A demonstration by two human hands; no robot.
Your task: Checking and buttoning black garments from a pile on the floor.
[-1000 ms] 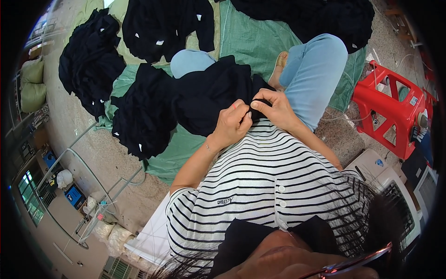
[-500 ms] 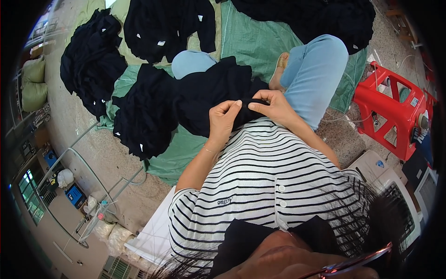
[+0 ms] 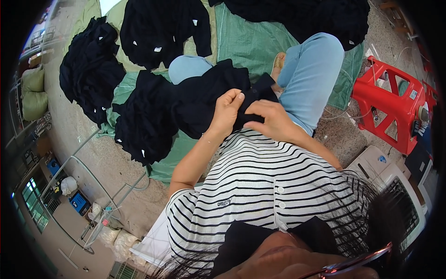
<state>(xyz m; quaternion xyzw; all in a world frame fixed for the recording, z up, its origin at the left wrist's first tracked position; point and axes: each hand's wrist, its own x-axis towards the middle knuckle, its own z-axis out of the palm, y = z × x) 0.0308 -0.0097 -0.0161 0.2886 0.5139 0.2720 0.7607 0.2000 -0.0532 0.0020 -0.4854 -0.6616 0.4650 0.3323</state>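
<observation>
A black knit garment [image 3: 200,100] lies bunched across my lap. My left hand [image 3: 226,111] is closed, pinching an edge of it between thumb and forefinger. Close beside it on the right, my right hand [image 3: 270,120] curls its fingers over the same garment, with dark cloth between fingers and thumb. A narrow flat strip of the black cloth sticks up beyond both hands, toward my right knee. The right fingertips are partly hidden in the folds.
Black garment piles [image 3: 144,116] with small white labels lie on a green sheet [image 3: 253,39] around my legs. To the right stand a red plastic stool [image 3: 388,100] and a pale plastic machine housing [image 3: 378,162]. A metal tube frame [image 3: 86,174] is at left.
My right hand has moved slightly down and turned, its fingers now bent over the cloth. The strip of garment between the hands has swung up into view. My left hand keeps its pinch.
</observation>
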